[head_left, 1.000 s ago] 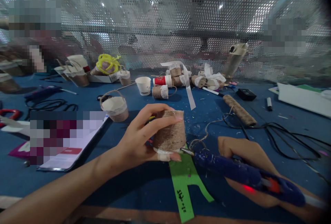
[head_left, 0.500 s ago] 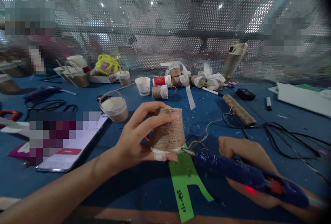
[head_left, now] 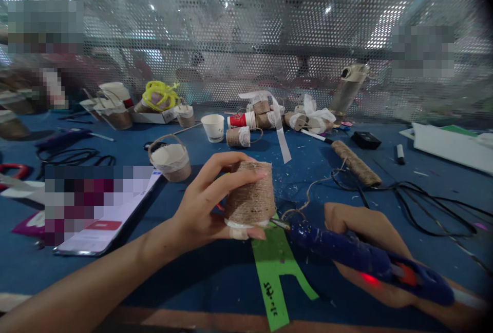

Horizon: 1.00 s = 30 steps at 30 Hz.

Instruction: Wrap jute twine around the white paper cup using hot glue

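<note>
my left hand (head_left: 200, 210) pinches the twine-wrapped cup (head_left: 250, 194), upside down just above the blue table (head_left: 185, 281), fingers across its top and thumb under its lower rim. twine already covers the wall from the top down to near that rim; only a narrow white band at the bottom shows bare, so i judge the wrapping nearly done, with this last strip left to glue and cover. just below it lies a green paper strip (head_left: 275, 271). a loose strand of twine (head_left: 308, 194) runs from the cup's base toward the twine spool (head_left: 356, 163) lying further back on the right. the metal nozzle of the blue glue gun (head_left: 362, 258) touches, or all but touches, the cup's lower edge, its red light on. my right hand (head_left: 370, 240) is wrapped around the gun from beneath, index finger laid along its body. whether glue is coming out i cannot tell.
</note>
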Motion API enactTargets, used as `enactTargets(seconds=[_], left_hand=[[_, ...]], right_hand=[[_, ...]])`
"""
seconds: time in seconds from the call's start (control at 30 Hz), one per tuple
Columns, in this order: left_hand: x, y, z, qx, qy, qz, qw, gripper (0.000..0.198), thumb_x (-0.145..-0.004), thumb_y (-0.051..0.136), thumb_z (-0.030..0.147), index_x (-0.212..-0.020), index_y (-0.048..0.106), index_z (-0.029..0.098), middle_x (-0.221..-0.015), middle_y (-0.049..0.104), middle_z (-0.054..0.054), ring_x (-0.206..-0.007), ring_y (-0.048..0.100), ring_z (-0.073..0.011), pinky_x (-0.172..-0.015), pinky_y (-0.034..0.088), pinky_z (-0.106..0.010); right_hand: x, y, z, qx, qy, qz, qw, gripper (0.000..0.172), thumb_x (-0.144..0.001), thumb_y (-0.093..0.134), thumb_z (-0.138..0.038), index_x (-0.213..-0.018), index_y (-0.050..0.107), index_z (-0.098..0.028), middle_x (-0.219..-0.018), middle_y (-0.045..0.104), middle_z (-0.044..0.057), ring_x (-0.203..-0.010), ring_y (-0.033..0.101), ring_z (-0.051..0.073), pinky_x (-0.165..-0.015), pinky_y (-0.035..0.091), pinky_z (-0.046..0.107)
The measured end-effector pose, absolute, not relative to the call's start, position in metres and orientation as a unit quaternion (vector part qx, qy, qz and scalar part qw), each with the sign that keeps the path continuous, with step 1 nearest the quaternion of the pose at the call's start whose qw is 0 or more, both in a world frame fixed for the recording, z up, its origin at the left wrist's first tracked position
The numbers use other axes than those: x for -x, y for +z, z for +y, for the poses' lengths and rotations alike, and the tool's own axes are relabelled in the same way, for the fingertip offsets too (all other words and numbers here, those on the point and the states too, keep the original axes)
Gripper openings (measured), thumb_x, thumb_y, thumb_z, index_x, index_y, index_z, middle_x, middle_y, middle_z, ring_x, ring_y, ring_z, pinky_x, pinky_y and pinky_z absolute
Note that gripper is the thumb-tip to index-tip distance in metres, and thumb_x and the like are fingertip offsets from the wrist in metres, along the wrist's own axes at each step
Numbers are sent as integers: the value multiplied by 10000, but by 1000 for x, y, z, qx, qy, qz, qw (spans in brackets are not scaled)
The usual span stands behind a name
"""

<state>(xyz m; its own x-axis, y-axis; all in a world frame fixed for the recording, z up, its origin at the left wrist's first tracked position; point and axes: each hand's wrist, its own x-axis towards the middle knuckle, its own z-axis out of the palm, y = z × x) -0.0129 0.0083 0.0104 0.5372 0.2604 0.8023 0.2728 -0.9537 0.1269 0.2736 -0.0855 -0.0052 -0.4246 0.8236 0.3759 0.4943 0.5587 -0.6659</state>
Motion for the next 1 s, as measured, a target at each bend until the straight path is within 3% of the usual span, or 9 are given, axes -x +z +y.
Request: enactTargets(seconds=[0.6, 0.83, 1.0], left_hand=[[10, 9, 9, 886, -444, -132, 10, 609, -862, 661, 593, -1304, 577, 184, -1236, 576, -143, -1124, 617, -237, -945, 571, -362], [13, 8, 10, 878, -454, -149, 9, 621, -860, 635, 637, -1327, 575, 232, -1243, 581, -131, -1113, 625, -254, -923, 581, -398], [15, 10, 10, 876, -455, -162, 17, 622, -859, 624, 652, -1327, 575, 245, -1245, 584, -125, -1113, 623, -263, -915, 581, -407]], right_hand=[[-269, -2, -85, 391, 215, -826, 344, 227, -805, 558, -196, -739, 345, -244, -665, 390, -56, -564, 379, 119, -540, 241, 286], [-271, -4, -83, 395, 241, -811, 357, 234, -725, 621, -243, -726, 387, -246, -640, 426, -60, -536, 368, 117, -513, 243, 281], [-273, -5, -82, 409, 247, -802, 358, 213, -746, 610, -247, -712, 400, -242, -633, 435, -57, -528, 377, 117, -512, 249, 286]])
